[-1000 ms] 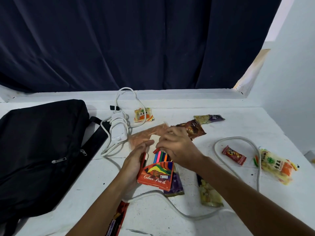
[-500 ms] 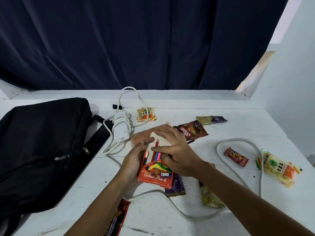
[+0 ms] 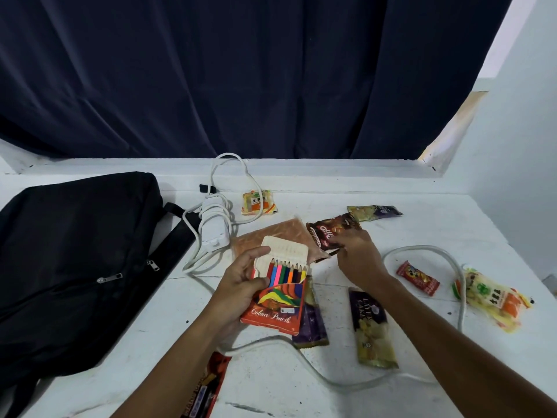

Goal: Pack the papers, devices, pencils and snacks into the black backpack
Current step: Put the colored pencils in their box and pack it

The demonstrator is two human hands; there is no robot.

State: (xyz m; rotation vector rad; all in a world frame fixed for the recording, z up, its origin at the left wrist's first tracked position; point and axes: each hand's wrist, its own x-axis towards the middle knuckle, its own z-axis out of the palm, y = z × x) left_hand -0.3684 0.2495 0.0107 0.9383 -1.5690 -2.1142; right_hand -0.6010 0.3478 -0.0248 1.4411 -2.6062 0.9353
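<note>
The black backpack (image 3: 75, 260) fills the left of the frame, lying flat on the white table (image 3: 422, 224) with its zips apparently closed, so nothing seems packed yet. Centre frame, the left hand (image 3: 241, 285) grips the colour pencil box (image 3: 278, 300), tilted up with its flap open and the pencil tips showing, likely to keep them from sliding out. Just right of it, the right hand (image 3: 355, 254) reaches with curled fingers onto the dark snack packet (image 3: 330, 232); whether it actually pinches it, I cannot tell.

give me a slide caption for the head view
Left hand holds an open colour pencil box while the right hand reaches among snacks beside the black backpack.
</note>
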